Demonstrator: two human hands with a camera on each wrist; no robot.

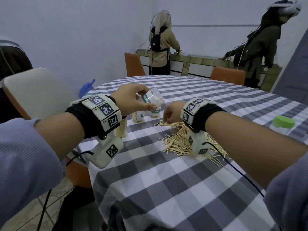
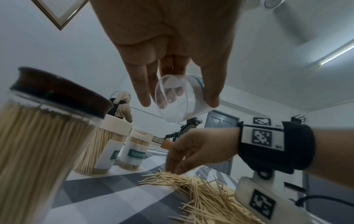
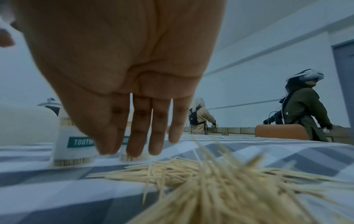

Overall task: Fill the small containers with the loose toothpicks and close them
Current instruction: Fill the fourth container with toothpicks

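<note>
Toward the left edge of the bench (image 1: 166,189), the left hand (image 1: 131,100) holds an empty clear container (image 2: 182,98) raised and tilted above the cloth, its open mouth turned toward the right hand (image 1: 173,112). Thumb and fingers (image 2: 141,84) of the left hand curl round the container wall and clamp it; nothing is seen inside it. The right hand hangs over the near end of the loose toothpicks (image 1: 186,140), which lie heaped on the cloth nearer the right edge. Its fingers (image 3: 138,128) point downward, close together and nearly straight, tips just at the pile; whether any toothpick is pinched cannot be told. Three filled, capped containers (image 2: 134,150) stand upright just behind the pile, toward the left edge. Judgement: the step in hand is gathering a bundle for the empty container. It is best done by aligning the sticks lengthwise before lifting, pinching a modest bundle, and keeping the container tilted so the sticks slide in parallel. Stray sticks crossing the mouth would likely obstruct the lid.
</note>
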